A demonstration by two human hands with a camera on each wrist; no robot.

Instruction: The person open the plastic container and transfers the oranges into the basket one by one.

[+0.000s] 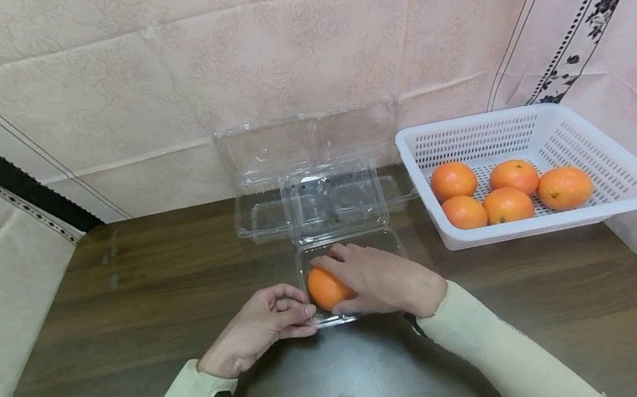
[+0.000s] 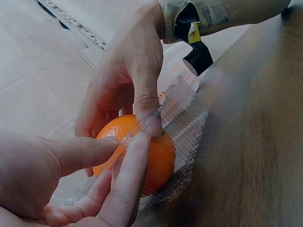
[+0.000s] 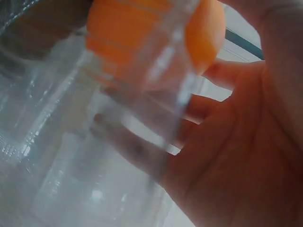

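A clear plastic clamshell container [image 1: 385,238] lies on the table with its lid [image 1: 336,213] standing up at the back. An orange [image 1: 326,288] sits in the left front part of its base. My right hand [image 1: 379,278] reaches over the base and grips this orange, thumb on the near side and fingers over the far side. At the front left corner, my left hand [image 1: 270,322] pinches the container's rim between thumb and fingers. In the left wrist view, the orange [image 2: 163,163] shows through the clear wall, with the thumb [image 2: 90,153] on the rim.
To the right stands a white perforated basket [image 1: 629,203] with several oranges [image 1: 565,187] in it. More clear containers [image 1: 260,212] stand open behind, against the pink patterned cloth [image 1: 270,59]. The dark wooden table [image 1: 140,305] extends on both sides.
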